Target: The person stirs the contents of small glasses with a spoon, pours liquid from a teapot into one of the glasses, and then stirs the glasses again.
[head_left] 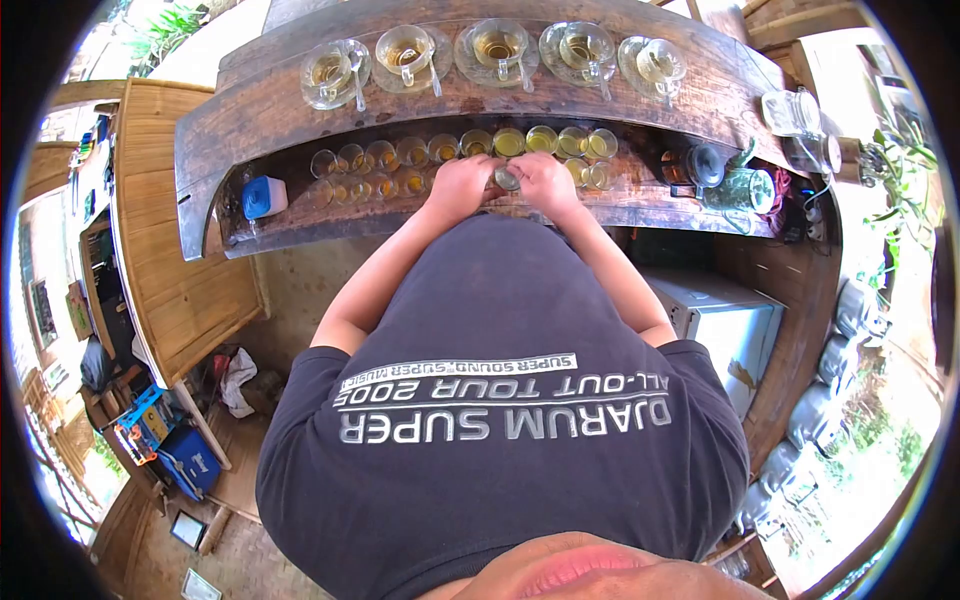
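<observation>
My left hand [463, 187] and my right hand [547, 186] are close together at the near edge of the dark wooden counter. Between their fingertips is a small round glass [507, 179], with the fingers of both hands closed about its sides. What is inside it is too small to make out. Just beyond my hands runs a row of small glasses holding yellowish liquid, among them a fuller glass [509, 141]. A second, nearer row, including an amber-filled glass [386, 187], extends to the left of my left hand. More glasses, such as one pale-yellow glass [597, 177], stand right of my right hand.
On the raised ledge [300, 125] several glass cups [404, 48] rest on saucers with spoons. A blue-lidded container [264, 198] sits at left. Jars [707, 165], a green glass vessel [748, 188] and a clear jar [791, 112] stand at right. Below is a pale cabinet [725, 320].
</observation>
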### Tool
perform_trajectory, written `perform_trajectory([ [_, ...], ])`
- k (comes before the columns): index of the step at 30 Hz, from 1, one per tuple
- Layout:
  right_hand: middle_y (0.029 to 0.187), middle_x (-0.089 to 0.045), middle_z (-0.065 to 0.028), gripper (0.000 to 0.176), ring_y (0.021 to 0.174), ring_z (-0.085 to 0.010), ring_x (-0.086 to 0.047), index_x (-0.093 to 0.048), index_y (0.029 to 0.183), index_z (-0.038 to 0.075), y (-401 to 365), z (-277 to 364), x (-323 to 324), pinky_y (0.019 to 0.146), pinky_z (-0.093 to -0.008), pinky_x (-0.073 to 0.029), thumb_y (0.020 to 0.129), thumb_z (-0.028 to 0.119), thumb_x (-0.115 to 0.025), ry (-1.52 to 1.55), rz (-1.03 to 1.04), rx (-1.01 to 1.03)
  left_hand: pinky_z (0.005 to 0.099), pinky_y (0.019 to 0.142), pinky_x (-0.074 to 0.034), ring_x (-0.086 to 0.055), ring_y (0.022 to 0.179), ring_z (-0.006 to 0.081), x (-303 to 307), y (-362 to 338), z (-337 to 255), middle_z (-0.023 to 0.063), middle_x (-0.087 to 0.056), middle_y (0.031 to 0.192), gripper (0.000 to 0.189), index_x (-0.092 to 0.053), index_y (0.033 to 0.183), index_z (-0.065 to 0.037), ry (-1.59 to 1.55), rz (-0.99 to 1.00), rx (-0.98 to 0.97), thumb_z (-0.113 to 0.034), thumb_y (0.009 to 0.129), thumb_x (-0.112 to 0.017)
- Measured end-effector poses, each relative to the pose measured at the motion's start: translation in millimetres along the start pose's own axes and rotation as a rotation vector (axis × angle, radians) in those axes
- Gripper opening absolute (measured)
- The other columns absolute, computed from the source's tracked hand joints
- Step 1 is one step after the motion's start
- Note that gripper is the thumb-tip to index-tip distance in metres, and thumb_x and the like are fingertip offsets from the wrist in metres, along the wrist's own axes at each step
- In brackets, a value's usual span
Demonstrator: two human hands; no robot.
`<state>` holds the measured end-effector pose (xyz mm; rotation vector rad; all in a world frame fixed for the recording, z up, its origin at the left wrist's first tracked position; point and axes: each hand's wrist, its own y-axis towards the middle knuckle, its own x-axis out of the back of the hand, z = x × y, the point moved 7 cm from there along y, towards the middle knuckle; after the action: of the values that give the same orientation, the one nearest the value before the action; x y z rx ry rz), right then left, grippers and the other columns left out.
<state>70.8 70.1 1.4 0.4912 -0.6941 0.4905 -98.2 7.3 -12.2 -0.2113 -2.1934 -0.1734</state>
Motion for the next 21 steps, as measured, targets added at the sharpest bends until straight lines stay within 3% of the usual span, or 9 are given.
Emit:
perform_trajectory([
  [3, 0.097, -0.082, -0.0097, 0.008, 0.094, -0.0359, -0.077, -0.083, 0.099, 0.01, -0.9, 2.9, -4.7, 0.082, -0.0487, -0.063, 0.097, 0.016, -0.078, 0.012, 0.08, 0.052, 0.0511, 0.091, -0.063, -0.08, 0.11, 0.0377, 3.5, -0.3, -1.6, 0.0113, -0.083, 0.123, 0.056, -0.079, 0.135, -0.013, -0.001, -0.053, -0.038, -0.041, 0.089, -0.092],
  [5, 0.097, -0.082, -0.0099, 0.009, 0.093, -0.0364, -0.077, -0.082, 0.097, 0.01, 1.1, -4.9, 4.3, 0.082, -0.0497, -0.063, 0.097, 0.018, -0.078, -0.022, 0.016, -0.057, 0.0511, 0.091, -0.063, -0.08, 0.111, 0.0377, 2.9, 0.7, -0.4, 0.0114, -0.083, 0.123, 0.057, -0.079, 0.135, -0.012, -0.001, -0.018, -0.008, -0.042, 0.088, -0.092],
  [7, 0.096, -0.082, -0.0097, 0.009, 0.093, -0.0367, -0.077, -0.082, 0.097, 0.01, 2.7, -1.1, 2.5, 0.082, -0.05, -0.063, 0.097, 0.018, -0.078, -0.006, -0.001, -0.038, 0.051, 0.091, -0.063, -0.08, 0.111, 0.0377, -1.5, -0.1, -0.2, 0.0114, -0.083, 0.123, 0.057, -0.079, 0.135, -0.012, -0.003, 0.023, 0.017, -0.042, 0.088, -0.092],
  [9, 0.095, -0.082, -0.0096, 0.01, 0.093, -0.037, -0.077, -0.082, 0.096, 0.01, 1.9, 0.1, 1.5, 0.081, -0.0503, -0.063, 0.097, 0.019, -0.078, 0.011, -0.021, -0.014, 0.0506, 0.086, -0.062, -0.08, 0.102, 0.0366, 2.3, 0.0, -2.7, 0.0099, -0.082, 0.116, 0.054, -0.079, 0.132, -0.012, 0.01, -0.055, -0.04, -0.038, 0.086, -0.093],
  [12, 0.096, -0.082, -0.0095, 0.009, 0.094, -0.0369, -0.077, -0.082, 0.095, 0.011, -0.8, 2.0, -2.7, 0.081, -0.0503, -0.062, 0.098, 0.019, -0.078, 0.022, 0.042, 0.018, 0.0504, 0.09, -0.063, -0.08, 0.111, 0.0376, 3.5, -0.4, -2.2, 0.0115, -0.083, 0.122, 0.059, -0.079, 0.137, -0.012, 0.003, -0.06, -0.051, -0.042, 0.088, -0.092],
  [15, 0.097, -0.083, -0.0092, 0.008, 0.095, -0.0363, -0.077, -0.082, 0.095, 0.011, 0.3, -3.2, 5.1, 0.082, -0.0498, -0.063, 0.097, 0.018, -0.079, -0.004, 0.007, -0.083, 0.0505, 0.09, -0.063, -0.08, 0.11, 0.0379, 3.3, 0.0, -2.4, 0.012, -0.083, 0.122, 0.059, -0.079, 0.137, -0.011, -0.012, 0.005, -0.003, -0.042, 0.089, -0.092],
  [21, 0.099, -0.083, -0.0078, 0.007, 0.095, -0.035, -0.078, -0.083, 0.097, 0.011, -5.0, -0.2, -6.9, 0.082, -0.0488, -0.063, 0.098, 0.016, -0.078, 0.015, 0.055, 0.029, 0.051, 0.089, -0.063, -0.08, 0.108, 0.0387, 4.0, 0.9, -2.1, 0.0124, -0.083, 0.122, 0.057, -0.078, 0.137, -0.011, 0.004, -0.061, -0.057, -0.041, 0.09, -0.091],
])
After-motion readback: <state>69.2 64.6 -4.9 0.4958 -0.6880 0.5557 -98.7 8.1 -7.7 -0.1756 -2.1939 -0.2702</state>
